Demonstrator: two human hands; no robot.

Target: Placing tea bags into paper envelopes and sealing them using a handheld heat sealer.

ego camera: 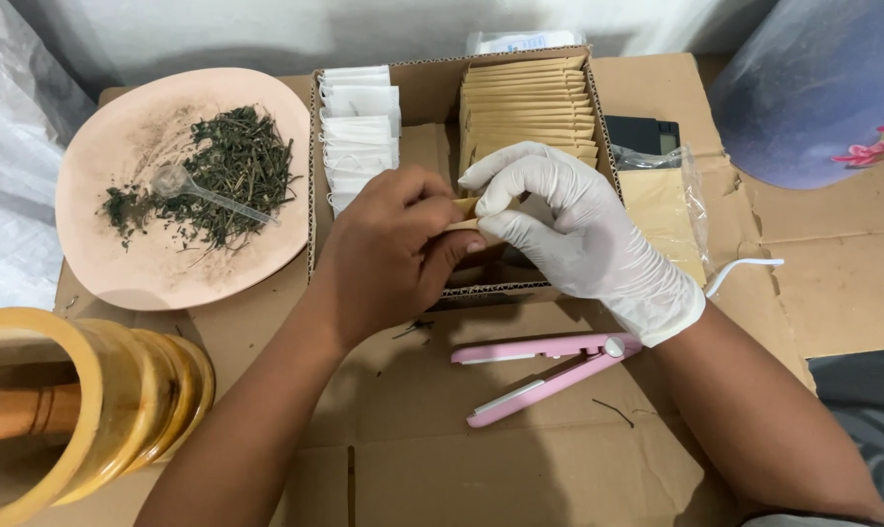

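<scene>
- Pink plate point(90, 176) of dried herbs point(229, 171) with plastic spoon point(183, 185): within reach.
- Bare left hand point(388, 256), fingers pinched shut on the tan paper sachet point(467, 207) over the cardboard box point(432, 88): hold steady.
- Gloved right hand point(569, 229) pinches the same sachet: best spread gently.

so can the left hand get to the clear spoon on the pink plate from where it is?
Probably yes. The left hand is busy pinching a small tan packet with the gloved right hand, but the spoon lies uncovered on the plate, just to its left, with nothing between.
</scene>
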